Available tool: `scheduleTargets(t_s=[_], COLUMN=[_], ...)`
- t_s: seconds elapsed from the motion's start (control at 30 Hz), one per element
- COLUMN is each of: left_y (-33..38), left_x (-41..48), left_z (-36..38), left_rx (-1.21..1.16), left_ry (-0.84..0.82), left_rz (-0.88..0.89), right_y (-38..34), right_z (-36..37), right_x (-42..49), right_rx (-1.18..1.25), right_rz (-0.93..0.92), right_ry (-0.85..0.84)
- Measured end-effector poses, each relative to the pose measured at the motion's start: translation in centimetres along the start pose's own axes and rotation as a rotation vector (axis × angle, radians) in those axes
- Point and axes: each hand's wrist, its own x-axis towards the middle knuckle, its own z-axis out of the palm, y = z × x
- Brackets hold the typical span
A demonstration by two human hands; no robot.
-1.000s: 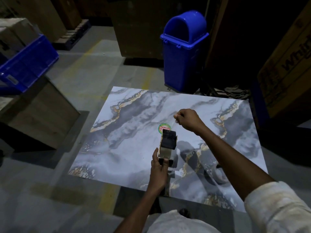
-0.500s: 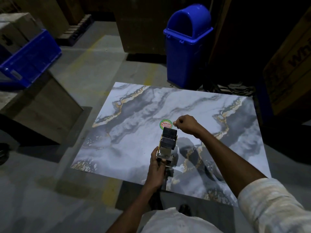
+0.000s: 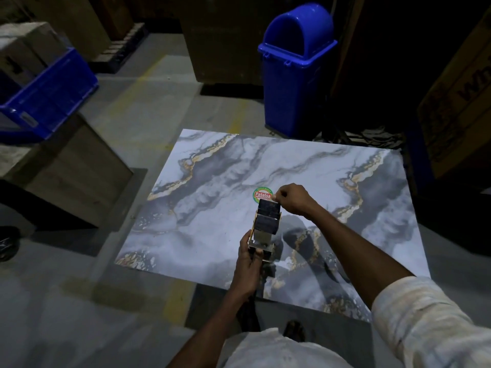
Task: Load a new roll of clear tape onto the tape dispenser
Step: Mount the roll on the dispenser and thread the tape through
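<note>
Currently the left hand [image 3: 248, 257] is gripping the handle of the dispenser [image 3: 265, 225], fingers wrapped around it, and is holding the tool above the near half of the counter [image 3: 212, 208], nose pointing toward the far edge. The right hand [image 3: 292, 199] is reaching in from the right side and is pinching a short pale tab, apparently the tape end [image 3: 274, 197], at the dispenser's far tip; thumb and forefinger are pressing together on it while the other fingers are curling into the palm. Whether a roll is sitting in the dispenser cannot be told in the dim light. A round red and green sticker [image 3: 261, 194] is lying on the counter just beyond the dispenser's tip. A blue bin [image 3: 295, 75] is standing on the floor past the far edge.
</note>
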Motion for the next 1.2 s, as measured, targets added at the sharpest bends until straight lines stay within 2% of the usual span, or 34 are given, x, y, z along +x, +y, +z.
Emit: scheduleTargets(t_s=[0.17,0.37,0.5,0.7,0.77,0.83,0.9,0.97,1.07,1.2], left_y=[-0.2,0.0,-0.4,0.9,1.0,1.5,2.0,2.3,2.8,3.4], left_x=[0.1,0.1,0.5,0.1,0.3,0.3,0.4,0.7,1.1,1.2], left_z=[-0.3,-0.2,-0.3,-0.2,0.0,0.3,0.6,0.6,0.7,0.7], left_rx=[0.062,0.130,0.096,0.107,0.097,0.094,0.109,0.099,0.117,0.174], left_ry=[0.002,0.017,0.015,-0.003,0.004,0.019,0.028,0.039,0.021,0.037], left_rz=[-0.003,-0.018,-0.034,-0.030,-0.048,-0.049,-0.065,-0.089,-0.102,-0.140], right_y=[0.5,0.5,1.0,1.9,2.1,2.1,1.8,1.2,0.5,0.7], right_z=[0.1,0.3,0.8,1.5,1.6,1.6,1.5,1.6,2.2,4.0], right_x=[0.5,0.7,0.8,0.8,0.7,0.6,-0.2,-1.8,-4.2,-7.2], right_rx=[0.114,0.547,0.757,0.913,0.880,0.824,0.680,0.450,0.273,0.420], right_rz=[0.077,0.410,0.610,0.786,0.750,0.630,0.425,0.168,-0.128,-0.137], right_ry=[-0.059,-0.170,-0.334,-0.303,-0.220,-0.024,0.236,0.379,0.523,0.531])
